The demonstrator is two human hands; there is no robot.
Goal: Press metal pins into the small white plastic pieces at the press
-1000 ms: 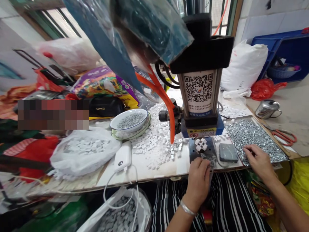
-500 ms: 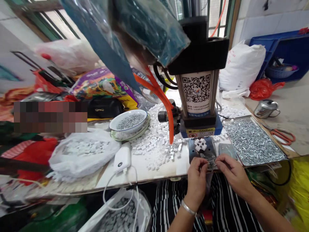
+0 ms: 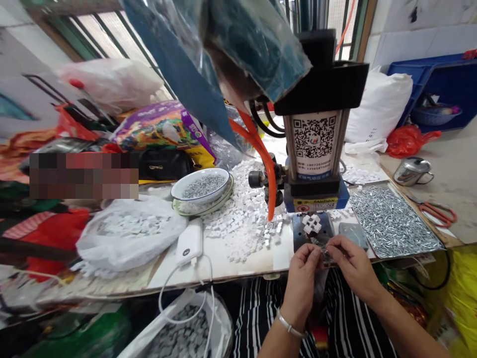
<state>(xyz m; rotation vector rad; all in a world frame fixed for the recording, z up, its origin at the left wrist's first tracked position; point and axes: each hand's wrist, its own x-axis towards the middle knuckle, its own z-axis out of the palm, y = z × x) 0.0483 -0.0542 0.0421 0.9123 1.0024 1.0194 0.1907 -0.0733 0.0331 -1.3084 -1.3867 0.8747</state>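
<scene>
My left hand (image 3: 302, 273) and my right hand (image 3: 352, 266) are close together at the table's front edge, both with fingers pinched. Small shiny metal bits (image 3: 321, 243) lie between and just behind the fingertips. Whatever either pinch holds is too small to make out. Behind my hands, a dark metal base plate (image 3: 298, 233) carries a cluster of white square plastic pieces (image 3: 311, 224). Over it stands a press (image 3: 314, 144) with a QR code label and orange air hoses (image 3: 271, 189). A small grey block (image 3: 352, 233) sits right of the plate.
A tray of metal pins (image 3: 397, 219) is at the right, near orange-handled scissors (image 3: 437, 215) and a metal cup (image 3: 413, 171). Leftward are loose white pieces (image 3: 246, 219), a bowl of pins (image 3: 201, 186), a power bank (image 3: 189, 242) and a plastic bag (image 3: 126, 243). Blue plastic sheeting (image 3: 261, 49) hangs overhead.
The view has shifted slightly, so the press appears farther right. My right hand's fingertips have come a little closer to my left hand's. Both hands stay at the table edge.
</scene>
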